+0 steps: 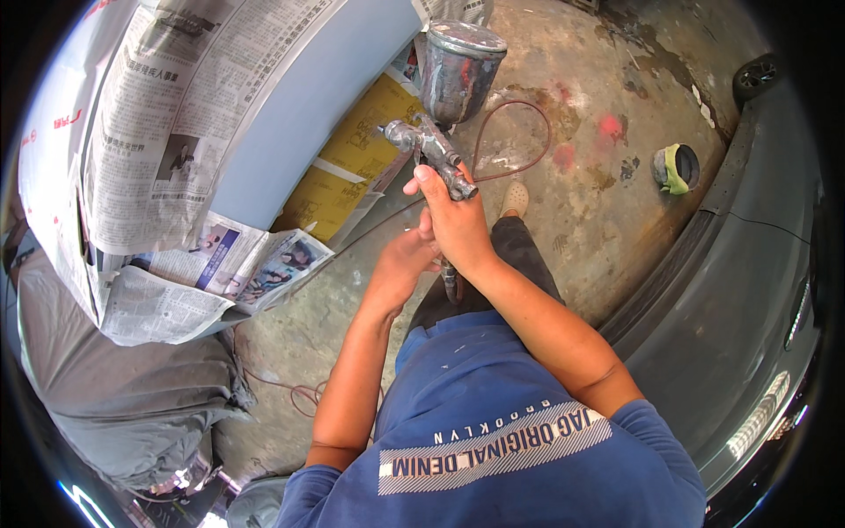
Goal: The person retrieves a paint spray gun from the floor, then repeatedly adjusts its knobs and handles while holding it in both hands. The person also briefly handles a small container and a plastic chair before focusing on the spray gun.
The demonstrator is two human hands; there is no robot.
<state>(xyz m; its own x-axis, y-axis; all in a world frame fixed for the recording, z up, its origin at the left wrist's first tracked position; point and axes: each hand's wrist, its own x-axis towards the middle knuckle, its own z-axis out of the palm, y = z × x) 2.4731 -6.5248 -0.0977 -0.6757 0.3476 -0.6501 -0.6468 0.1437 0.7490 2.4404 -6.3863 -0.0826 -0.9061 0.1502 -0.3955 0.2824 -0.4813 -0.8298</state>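
Note:
My right hand (460, 231) is closed round the handle of a paint-stained metal spray gun (429, 148), its thumb on the back of the body. A grey paint cup (461, 77) with a lid tops the gun, and the nozzle points left toward a pale blue panel (304, 110). Just left of the handle is my left hand (398, 271), slightly blurred, its thumb and fingers apart; whether it touches the gun I cannot tell. The hose fitting (451, 283) hangs below the handle. Newspaper (189, 114) and yellow masking paper (348, 163) border the panel.
A thin reddish hose (547, 132) loops across the stained concrete floor. Along the right side stands a dark car body (722, 290), with a black round container (679, 167) wrapped in green near it. A grey cover (132, 370) drapes something at the lower left.

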